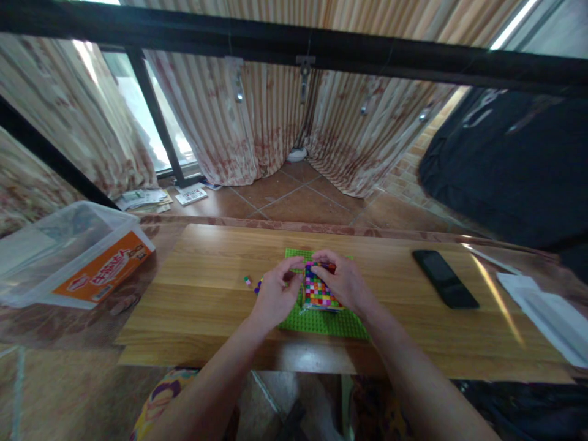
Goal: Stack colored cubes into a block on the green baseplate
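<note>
Bricks under two hands, seen from above. A block of small coloured bricks point(318, 295) is sitting on a green studded baseplate point(328, 327), its top forming a many-coloured grid. The right hand point(342, 282) is lying over the block's upper right part, thumb and fingers curving about the far edge; whether they are gripping the block or a single brick, one cannot tell. The left hand point(277, 291) is curving in at the block's left side, thumb and forefinger standing slightly apart; whether a small piece is resting between them is too fine to tell.

The step in hand appears to be fitting or adjusting bricks along the far edge. For good work, one hand should be steadying the block low on its side while the other is lining up studs and pressing straight down; sideways pressure could be skewing a row or sliding the baseplate. Fingertips should be leaving the edge visible while aligning.

Left of the left hand, a loose brick point(247, 280) is lying on the wooden worktop point(206, 257), well placed for picking up without stretching. Farther out, a phone point(444, 279) is lying to the right, and a clear plastic box point(82, 257) is standing beyond the left end, both outside the working area.
</note>
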A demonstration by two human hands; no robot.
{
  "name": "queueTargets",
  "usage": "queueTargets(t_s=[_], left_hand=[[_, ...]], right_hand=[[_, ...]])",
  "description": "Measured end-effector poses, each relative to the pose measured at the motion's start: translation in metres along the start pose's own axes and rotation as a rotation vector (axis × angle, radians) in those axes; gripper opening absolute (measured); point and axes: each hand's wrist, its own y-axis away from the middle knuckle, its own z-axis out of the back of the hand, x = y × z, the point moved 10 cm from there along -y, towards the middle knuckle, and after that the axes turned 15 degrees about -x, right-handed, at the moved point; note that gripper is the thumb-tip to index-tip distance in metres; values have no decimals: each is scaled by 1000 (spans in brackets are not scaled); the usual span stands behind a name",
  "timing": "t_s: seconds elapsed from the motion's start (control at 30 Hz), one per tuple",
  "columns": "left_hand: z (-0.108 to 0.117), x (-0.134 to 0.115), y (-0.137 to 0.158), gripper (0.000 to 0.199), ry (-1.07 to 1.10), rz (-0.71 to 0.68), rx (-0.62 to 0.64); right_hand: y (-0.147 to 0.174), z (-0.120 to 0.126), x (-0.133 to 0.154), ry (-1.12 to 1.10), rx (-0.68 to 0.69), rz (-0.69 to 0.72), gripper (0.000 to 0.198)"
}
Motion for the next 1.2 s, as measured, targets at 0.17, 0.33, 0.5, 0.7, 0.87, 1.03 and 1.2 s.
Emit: queueTargets(t_s=[0.17,0.33,0.5,0.7,0.87,1.03,1.2], left_hand=[[5,-2,-3,35,-49,-43,-3],[47,16,-24,37,-297,-11,1],[98,39,-38,44,-597,32,111],[99,46,-30,26,-651,-89,229],[91,39,-28,15,-679,-108,210],[79,19,-28,14,-472,-81,127],[50,3,-19,16,-136,-45,51]], right_hand=[[3,-2,-5,-20,17,-16,23],[3,7,-5,12,-4,-13,38],[-4,31,0,29,-137,58,38],[-3,38,6,48,-186,113,31],[0,36,14,19,-220,143,29],[8,31,27,0,-215,191,26],[17,14,47,24,-132,296,19]])
